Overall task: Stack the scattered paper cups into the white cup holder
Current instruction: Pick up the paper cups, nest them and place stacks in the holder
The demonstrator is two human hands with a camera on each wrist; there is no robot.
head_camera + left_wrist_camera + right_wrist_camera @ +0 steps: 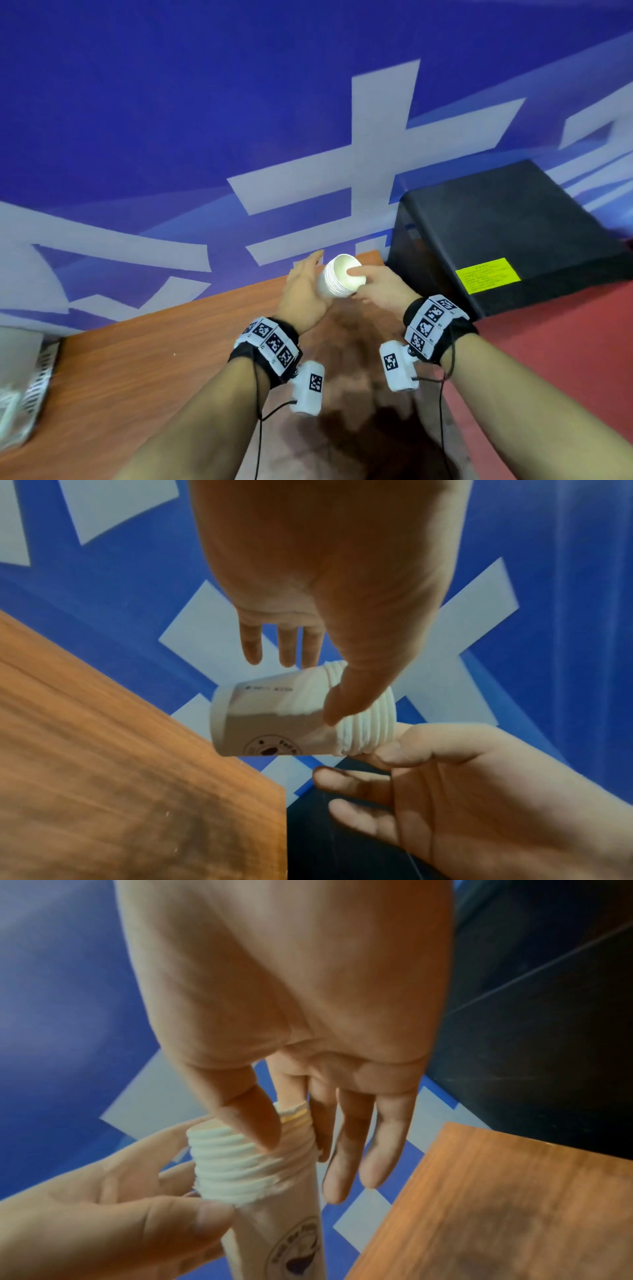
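A stack of several nested white paper cups (334, 286) lies on its side in the air over the far edge of the wooden table (137, 377), mouth towards me. My left hand (306, 277) holds the stack's body, thumb (342, 704) on the side and fingers straight behind it. My right hand (366, 279) pinches the rims: one finger (354, 272) reaches inside the mouth while the thumb (253, 1123) presses the ribbed rims (236, 1164) from outside. A round printed logo (272, 748) shows on the outer cup. I see no white cup holder in these views.
A black box (507, 233) with a yellow label (488, 275) stands right of the table. Behind is a blue wall with white shapes (376, 154). A grey mesh object (30, 377) sits at the table's left edge. A red surface (548, 394) lies to the right.
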